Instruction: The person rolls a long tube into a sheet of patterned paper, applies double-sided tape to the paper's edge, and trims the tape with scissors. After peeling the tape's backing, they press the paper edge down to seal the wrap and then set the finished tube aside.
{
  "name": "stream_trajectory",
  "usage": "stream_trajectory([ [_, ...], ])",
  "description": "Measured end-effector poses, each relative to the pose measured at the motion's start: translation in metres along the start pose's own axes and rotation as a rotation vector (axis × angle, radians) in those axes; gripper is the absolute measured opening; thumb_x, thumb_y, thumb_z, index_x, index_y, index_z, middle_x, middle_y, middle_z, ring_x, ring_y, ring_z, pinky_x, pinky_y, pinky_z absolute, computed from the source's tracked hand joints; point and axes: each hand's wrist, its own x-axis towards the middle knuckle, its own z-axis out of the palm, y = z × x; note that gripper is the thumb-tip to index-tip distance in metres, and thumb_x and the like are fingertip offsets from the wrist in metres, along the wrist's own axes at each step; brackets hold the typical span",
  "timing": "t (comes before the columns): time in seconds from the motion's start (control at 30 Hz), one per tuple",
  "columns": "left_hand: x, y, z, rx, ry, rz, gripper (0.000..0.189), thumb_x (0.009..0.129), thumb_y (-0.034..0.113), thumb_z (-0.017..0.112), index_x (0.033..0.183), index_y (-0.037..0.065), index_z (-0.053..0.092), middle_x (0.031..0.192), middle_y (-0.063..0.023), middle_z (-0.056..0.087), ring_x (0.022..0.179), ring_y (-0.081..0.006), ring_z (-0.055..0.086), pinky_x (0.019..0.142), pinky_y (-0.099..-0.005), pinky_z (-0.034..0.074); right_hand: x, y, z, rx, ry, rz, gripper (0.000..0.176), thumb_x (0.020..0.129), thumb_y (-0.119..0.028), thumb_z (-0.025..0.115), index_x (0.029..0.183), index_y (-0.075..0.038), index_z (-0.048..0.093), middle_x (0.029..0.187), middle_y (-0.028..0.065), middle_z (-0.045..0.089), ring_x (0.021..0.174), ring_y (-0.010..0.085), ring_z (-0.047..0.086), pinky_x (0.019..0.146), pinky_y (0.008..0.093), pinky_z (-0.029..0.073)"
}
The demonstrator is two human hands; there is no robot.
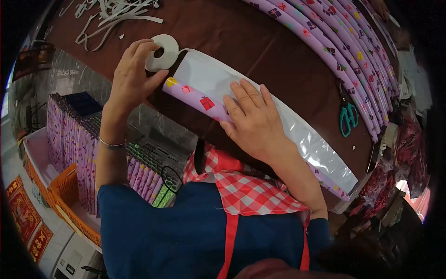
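Observation:
My left hand (132, 74) grips a roll of white tape (171, 49), the fingers at its far side and the thumb near its lower edge. A short strip of tape runs from the roll to the corner of a sheet of wrapping paper (202, 69). The sheet's white back faces up, and its near edge is rolled into a lilac tube (195, 100) printed with gift boxes. My right hand (253, 116) lies flat over the tube and sheet, fingers spread. My right forearm hides part of the tube.
Finished lilac paper rolls (325, 51) lie along the table's far right. Teal-handled scissors (348, 118) rest beside them. White strips (116, 16) are heaped at the back left. Below on the left, an orange basket (65, 188) stands by many upright paper rolls (69, 139).

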Motion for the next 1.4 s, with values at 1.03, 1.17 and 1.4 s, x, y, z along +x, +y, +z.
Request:
stream_trajectory([
  [1.03, 0.026, 0.020, 0.036, 0.378, -0.020, -0.114, 0.061, 0.078, 0.045, 0.073, 0.129, 0.017, 0.056, 0.147, -0.0166, 0.040, 0.138, -0.0411, 0.032, 0.098, -0.0724, 0.029, -0.003, 0.007, 0.003, 0.086, 0.006, 0.032, 0.051, 0.077, -0.037, 0.073, 0.113, -0.003, 0.063, 0.133, 0.0202, 0.053, 0.127, 0.0362, 0.048, 0.104, 0.0524, 0.039],
  [1.17, 0.026, 0.003, 0.040, 0.253, 0.028, 0.014, 0.045, 0.081, 0.038, 0.072, 0.120, 0.017, 0.060, 0.144, -0.0142, 0.044, 0.136, -0.0372, 0.036, 0.099, -0.0679, 0.031, -0.001, 0.006, 0.002, 0.081, 0.006, 0.028, 0.050, 0.077, -0.037, 0.073, 0.112, -0.002, 0.064, 0.133, 0.0199, 0.053, 0.127, 0.0358, 0.048, 0.104, 0.0518, 0.039],
  [1.4, 0.030, -0.002, 0.038, 0.096, -0.018, 0.102, 0.018, 0.084, 0.024, 0.069, 0.099, 0.014, 0.066, 0.130, -0.0096, 0.057, 0.125, -0.0321, 0.049, 0.097, -0.0551, 0.037, -0.003, 0.006, 0.005, 0.094, 0.020, 0.029, 0.050, 0.077, -0.037, 0.072, 0.111, -0.001, 0.063, 0.131, 0.0212, 0.054, 0.126, 0.0366, 0.047, 0.103, 0.0539, 0.038],
])
